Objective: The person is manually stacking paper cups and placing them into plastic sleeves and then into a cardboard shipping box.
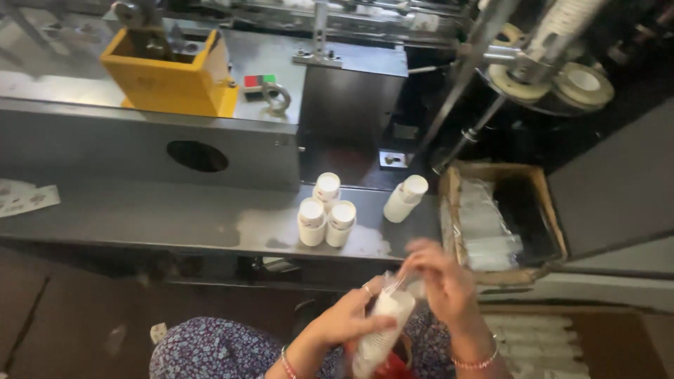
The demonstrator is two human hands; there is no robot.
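Head view: cardboard box (pixel 540 184) of clear bags (pixel 486 228)

Right hand (pixel 441 281) motion-blurred, fingers smear together; grip on the clear wrap at the top of the cup stack (pixel 382 330) can't be told. Stack's lower end runs off the bottom edge, left hand (pixel 347 317) covers its near side. Cardboard box (pixel 502 217): clear packets inside too blurred to make out. Paper sheet (pixel 24 198) cut by left edge.
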